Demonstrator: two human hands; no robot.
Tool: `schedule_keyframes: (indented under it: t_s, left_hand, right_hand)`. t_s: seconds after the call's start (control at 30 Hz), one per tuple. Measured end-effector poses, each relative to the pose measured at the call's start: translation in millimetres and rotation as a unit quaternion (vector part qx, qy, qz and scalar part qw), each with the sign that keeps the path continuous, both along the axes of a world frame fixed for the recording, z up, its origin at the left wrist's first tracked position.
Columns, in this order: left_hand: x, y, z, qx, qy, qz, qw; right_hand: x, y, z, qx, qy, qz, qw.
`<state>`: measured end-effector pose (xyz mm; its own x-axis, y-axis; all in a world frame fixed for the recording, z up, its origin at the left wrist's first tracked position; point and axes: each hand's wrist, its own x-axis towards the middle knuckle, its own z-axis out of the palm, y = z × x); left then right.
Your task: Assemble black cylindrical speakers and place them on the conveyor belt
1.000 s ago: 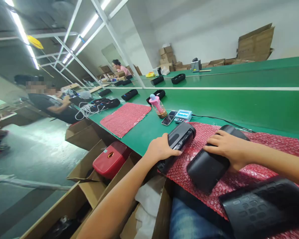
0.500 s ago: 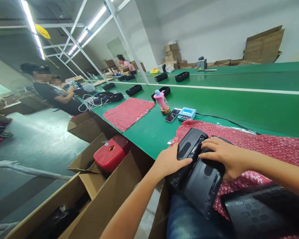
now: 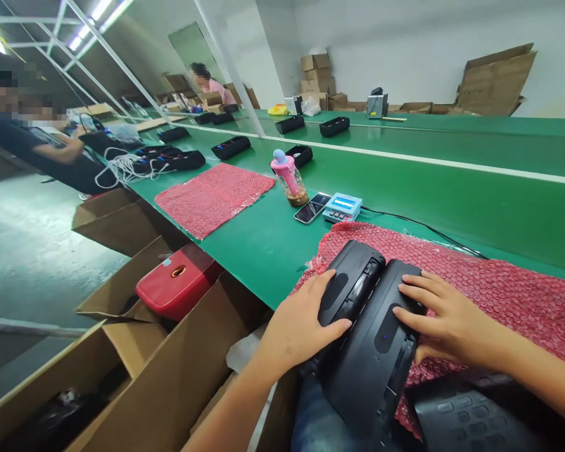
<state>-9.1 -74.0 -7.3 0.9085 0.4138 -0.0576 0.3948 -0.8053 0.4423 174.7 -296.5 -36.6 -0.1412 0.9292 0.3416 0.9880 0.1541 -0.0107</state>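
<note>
Two long black plastic casings lie side by side over my lap and the bench edge. My left hand (image 3: 306, 320) grips the left casing (image 3: 353, 270), its fingers along the outer side and the thumb on the inner edge. My right hand (image 3: 445, 311) is wrapped over the side of the right casing (image 3: 362, 361), fingers spread on its top. A tiny blue light shows on the oval panel of the right casing. Red bubble wrap (image 3: 489, 289) lies beneath and beside them. A black panel with raised rounded shapes (image 3: 471, 414) sits at the lower right.
On the green bench (image 3: 428, 176) stand a pink-lidded bottle (image 3: 289, 179), a phone (image 3: 312, 208) and a small blue device (image 3: 343, 206) with a cable. Several black oblong housings (image 3: 230, 147) lie farther off. Open cartons (image 3: 169, 370) and a red box (image 3: 176, 282) flank me at left. Co-workers are at left.
The camera view has turned right. The right casing has swung up beside the left one, and my right hand has shifted to its outer side. The blue light is now visible.
</note>
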Motion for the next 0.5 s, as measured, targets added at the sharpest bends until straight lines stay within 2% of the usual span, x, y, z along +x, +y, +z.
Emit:
schedule_keyframes:
  t_s: [0.13,0.5]
  left_hand:
    - [0,1,1.9,-0.003,0.010,-0.001,1.000]
    - [0,-3,9.8,0.000,0.062,0.012,0.998]
  right_hand:
    - [-2,2,1.4,-0.009,-0.025,0.000,1.000]
    - [3,-1,-7.2,0.028,-0.007,0.014,0.999]
